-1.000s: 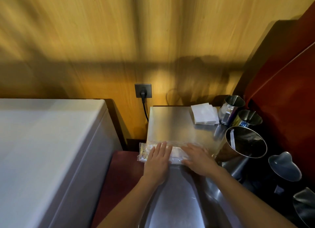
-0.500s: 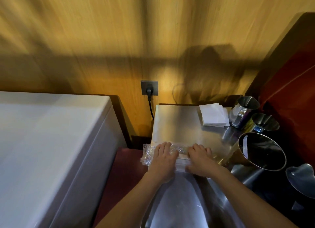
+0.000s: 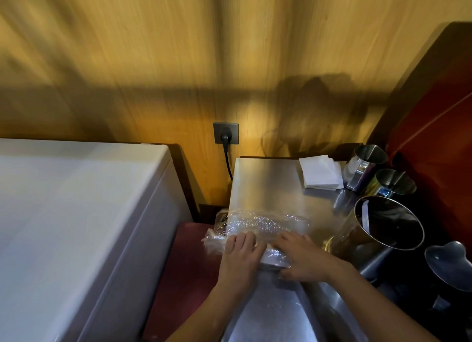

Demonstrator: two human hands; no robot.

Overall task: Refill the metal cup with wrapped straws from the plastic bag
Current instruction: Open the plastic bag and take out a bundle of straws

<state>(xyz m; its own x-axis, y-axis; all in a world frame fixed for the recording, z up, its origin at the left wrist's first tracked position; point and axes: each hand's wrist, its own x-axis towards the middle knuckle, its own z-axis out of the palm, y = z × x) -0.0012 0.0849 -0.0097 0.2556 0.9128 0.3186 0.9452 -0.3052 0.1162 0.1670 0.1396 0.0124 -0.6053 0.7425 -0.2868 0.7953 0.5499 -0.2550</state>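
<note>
Both hands on the plastic bag (image 3: 258, 226) at near edge of the steel counter (image 3: 268, 183). Left hand (image 3: 240, 254) lies flat on the bag's left part, fingers together, pressing down. Right hand (image 3: 301, 257) grips the bag's right end, fingers on top & thumb at its near edge. Wrapped straws inside, too blurred to count. Big metal cup (image 3: 388, 224) just right of the bag, w/ one white strip inside. Farther back: white napkins (image 3: 319, 173), 2 smaller steel cups (image 3: 367, 162). Wall socket (image 3: 226, 133) at far left, plug in.
</note>
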